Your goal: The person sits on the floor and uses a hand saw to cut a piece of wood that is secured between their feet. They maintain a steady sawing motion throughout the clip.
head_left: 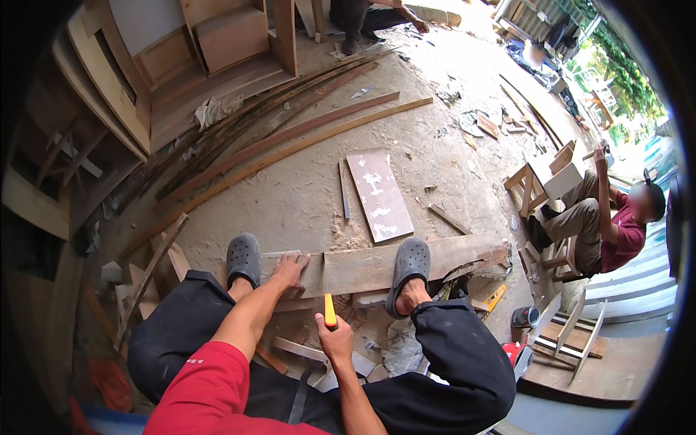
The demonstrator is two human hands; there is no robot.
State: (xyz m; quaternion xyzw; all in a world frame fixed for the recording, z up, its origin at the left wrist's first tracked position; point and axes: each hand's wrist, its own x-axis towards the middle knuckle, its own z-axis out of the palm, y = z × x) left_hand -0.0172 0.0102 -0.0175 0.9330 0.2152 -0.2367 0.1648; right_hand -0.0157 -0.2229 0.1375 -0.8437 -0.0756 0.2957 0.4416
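Observation:
A long wooden board (pixel 362 269) lies crosswise in front of me, raised on other wood. Each of my feet, in grey clogs, rests on it. My left hand (pixel 288 271) presses flat on the board's left part, fingers spread, beside my left foot. My right hand (pixel 335 338) is closed around the yellow and black handle of a handsaw (pixel 330 310), just on my side of the board. Its blade appears edge-on, as a thin line across the board between my left hand and right foot. How deep it sits in the wood I cannot tell.
Beyond the board lies a flat panel (pixel 379 194) with pale patches. Long wooden strips (pixel 290 138) stretch toward a wooden cabinet (pixel 217 80) at upper left. On the right a seated co-worker (pixel 616 225) handles a small wooden frame. A paint can (pixel 525 317) stands right of my knee.

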